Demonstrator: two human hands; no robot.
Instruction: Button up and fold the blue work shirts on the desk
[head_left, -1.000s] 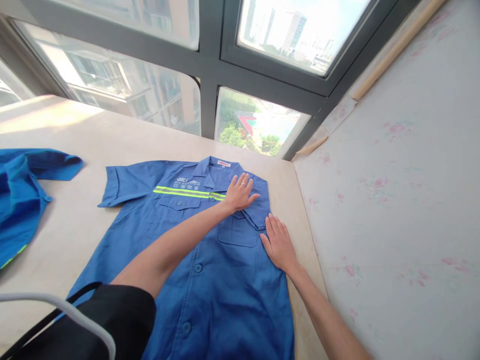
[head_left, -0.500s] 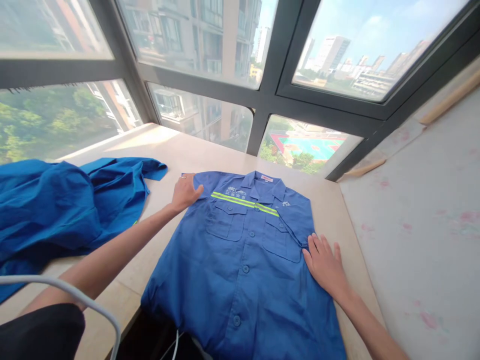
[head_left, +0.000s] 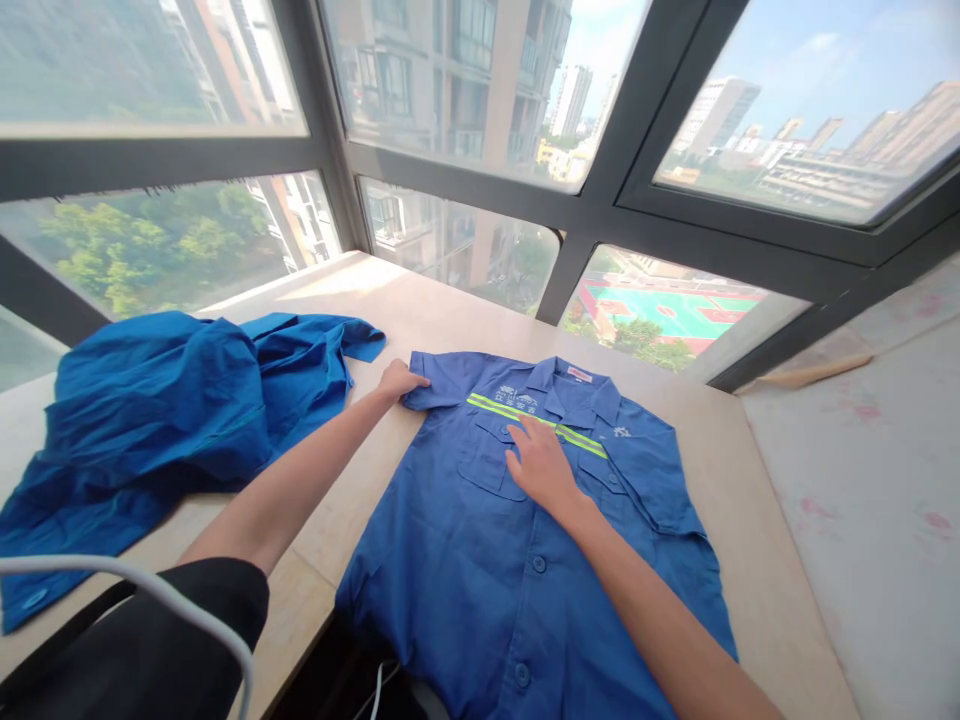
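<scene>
A blue short-sleeved work shirt lies front up, buttoned, with its collar toward the window and its lower part hanging over the near edge. A yellow-green reflective stripe crosses its chest. My left hand pinches the cuff of the sleeve on the left, which is spread outward. Above the chest, near the left pocket, my right hand is open with fingers apart; whether it touches the cloth I cannot tell. The sleeve on the right lies folded in over the shirt front.
A second, crumpled blue garment lies on the left of the pale sill. Windows rise behind, and a flowered wall stands at the right. A white cable loops across the lower left foreground.
My right hand has left the folded sleeve on the right and moved left over the chest. My left hand has closed on the left cuff, and that sleeve is spread further out. The view has turned left.
</scene>
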